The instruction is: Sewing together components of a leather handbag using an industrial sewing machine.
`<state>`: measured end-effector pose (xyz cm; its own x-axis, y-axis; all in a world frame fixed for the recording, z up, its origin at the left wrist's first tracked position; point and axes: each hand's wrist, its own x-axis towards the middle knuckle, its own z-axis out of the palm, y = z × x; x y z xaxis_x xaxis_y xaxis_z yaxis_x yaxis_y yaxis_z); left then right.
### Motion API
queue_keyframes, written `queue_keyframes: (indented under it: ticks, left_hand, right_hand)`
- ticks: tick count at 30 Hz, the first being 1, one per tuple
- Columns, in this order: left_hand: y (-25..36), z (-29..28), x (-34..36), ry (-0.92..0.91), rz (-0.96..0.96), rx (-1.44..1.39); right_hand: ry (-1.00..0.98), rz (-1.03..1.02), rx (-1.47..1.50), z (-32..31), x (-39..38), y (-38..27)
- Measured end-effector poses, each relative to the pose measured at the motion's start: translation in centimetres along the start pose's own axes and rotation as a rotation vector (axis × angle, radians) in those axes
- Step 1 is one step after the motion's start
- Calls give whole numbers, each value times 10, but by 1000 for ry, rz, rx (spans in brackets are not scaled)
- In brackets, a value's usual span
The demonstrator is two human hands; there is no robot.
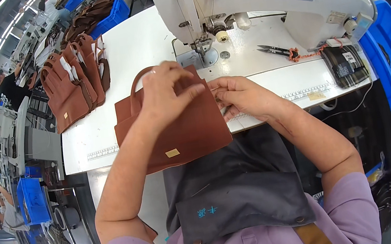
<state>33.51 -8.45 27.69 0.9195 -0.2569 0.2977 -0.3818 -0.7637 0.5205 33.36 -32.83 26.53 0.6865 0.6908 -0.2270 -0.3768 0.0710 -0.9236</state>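
Head view: a reddish-brown handbag [184,133] overhangs the front of the sewing table [128,41], long axis roughly sideways; the left hand [166,93], nearer its handle [135,84], lies across it, fingers loosely parted; the right hand [242,97] curls at its right edge, grip impossible to tell.

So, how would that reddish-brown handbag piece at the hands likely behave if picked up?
The reddish-brown handbag piece probably bends but isn't limp: its handle forms a clean arch and its lower part shows no obvious droop. It's likely light for its size, since its bottom edge looks thin. Rolling seems unlikely, given its broad, flat shape.
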Motion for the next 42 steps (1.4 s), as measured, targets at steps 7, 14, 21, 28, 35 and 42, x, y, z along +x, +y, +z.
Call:
queue_keyframes:
  ticks: [7,14,21,28,35,42]
  left_hand:
    - [4,17,-22,126,0,-60]
    - [8,18,-31,141,-159,-180]
    - [9,-13,-23,38,-44,143]
    - [-5,-47,15,-282,-147,270]
    - [16,-75,22,-485,-303,-186]
    - [61,-99,-19,-142,-182,-43]
  right_hand:
    - [33,-31,-148,9,9,-6]
    - [81,90,-78,14,20,-9]
    - [51,110,-73,20,27,-9]
    - [-14,-28,-293,25,23,-1]
    - [-56,-195,-293,31,-7,1]
    - [-14,-227,54,39,-21,10]
